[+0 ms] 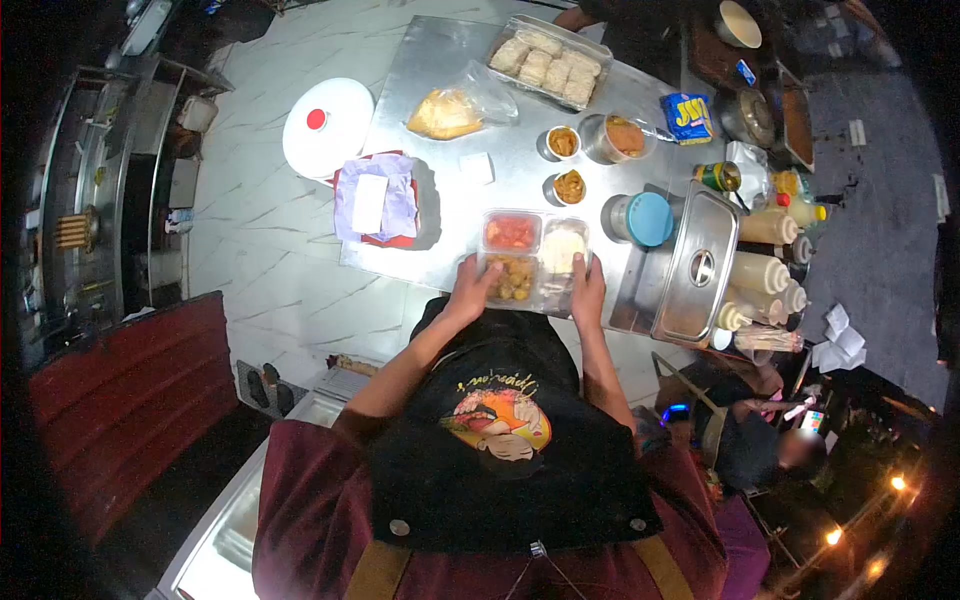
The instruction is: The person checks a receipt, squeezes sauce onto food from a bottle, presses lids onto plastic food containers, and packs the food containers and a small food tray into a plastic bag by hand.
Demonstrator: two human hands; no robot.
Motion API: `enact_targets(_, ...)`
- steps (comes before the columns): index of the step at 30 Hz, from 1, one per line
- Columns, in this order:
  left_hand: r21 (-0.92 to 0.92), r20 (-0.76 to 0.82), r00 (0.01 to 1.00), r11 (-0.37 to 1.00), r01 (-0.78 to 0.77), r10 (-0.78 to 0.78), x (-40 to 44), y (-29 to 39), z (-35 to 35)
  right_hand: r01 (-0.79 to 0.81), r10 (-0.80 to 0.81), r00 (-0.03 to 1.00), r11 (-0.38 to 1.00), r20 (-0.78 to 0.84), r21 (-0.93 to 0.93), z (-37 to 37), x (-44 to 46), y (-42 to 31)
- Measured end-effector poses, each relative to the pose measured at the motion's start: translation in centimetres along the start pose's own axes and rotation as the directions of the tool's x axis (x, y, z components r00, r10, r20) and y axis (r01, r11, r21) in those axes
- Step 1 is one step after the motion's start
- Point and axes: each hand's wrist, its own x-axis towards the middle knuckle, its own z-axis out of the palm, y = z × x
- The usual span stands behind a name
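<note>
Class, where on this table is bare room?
Bare metal shows between the red container and the divided tray, and beyond the bag, left of the clear box. Crowded: the right side, with jar, steel pan and bottles.

head | worn high, facing forward-down | table (440, 55) near | edges probably distorted
</note>
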Motion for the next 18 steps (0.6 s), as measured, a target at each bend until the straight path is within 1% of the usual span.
enact_targets(2, 0.014, -0.029, 0.999, 1.000, -0.020, 0.021, 0.5, -1.6, 0.7, 0.025, -0.025, 1.000, 1.000, 0.007, 0.005, 0.0, 0.8, 0.5)
enact_targets(5, 0.018, 0.014, 1.000, 1.000, -0.012, 0.011, 1.1, -1.5, 0.4, -0.020, 0.021, 0.999, 1.000, 0.044, -0.002, -0.5, 1.0, 0.6)
enact_targets(8, 0.093, 0.101, 0.994, 0.995, -0.039, 0.030, 3.4, -4.2, 0.2, 0.038, -0.037, 0.998, 0.999, 0.049, -0.016, -0.4, 0.8, 0.8)
enact_targets(11, 0.077, 0.145, 0.989, 0.996, -0.042, 0.030, 4.3, -4.0, -0.2, 0.078, -0.080, 0.997, 0.992, -0.017, -0.094, 0.2, 0.8, 1.6)
enact_targets(12, 0.115, 0.045, 0.994, 0.988, -0.106, 0.101, 3.9, -3.3, -0.1, 0.172, -0.204, 0.976, 0.941, -0.082, -0.291, 0.2, 0.5, 0.8)
enact_targets(13, 0.160, -0.056, 0.984, 0.974, -0.161, 0.171, 2.8, -1.9, 0.2, 0.240, -0.333, 0.935, 0.844, -0.118, -0.479, 0.1, -0.3, -0.6)
enact_targets(14, 0.211, -0.155, 0.958, 0.955, -0.206, 0.241, 1.9, -0.3, 0.2, 0.280, -0.462, 0.878, 0.709, -0.125, -0.647, 0.1, -0.8, -2.1)
enact_targets(15, 0.355, -0.158, 0.923, 0.892, -0.279, 0.351, 1.4, 1.5, -0.2, 0.360, -0.506, 0.862, 0.661, -0.037, -0.659, 0.1, -0.6, -3.1)
enact_targets(17, 0.619, -0.107, 0.833, 0.692, -0.371, 0.542, 0.3, 4.6, -0.9, 0.512, -0.575, 0.806, 0.558, 0.140, -0.653, 0.1, -0.2, -4.3)
enact_targets(18, 0.648, -0.020, 0.822, 0.633, -0.423, 0.569, 0.1, 5.3, -1.1, 0.523, -0.555, 0.808, 0.523, 0.197, -0.673, 0.6, -0.2, -4.6)
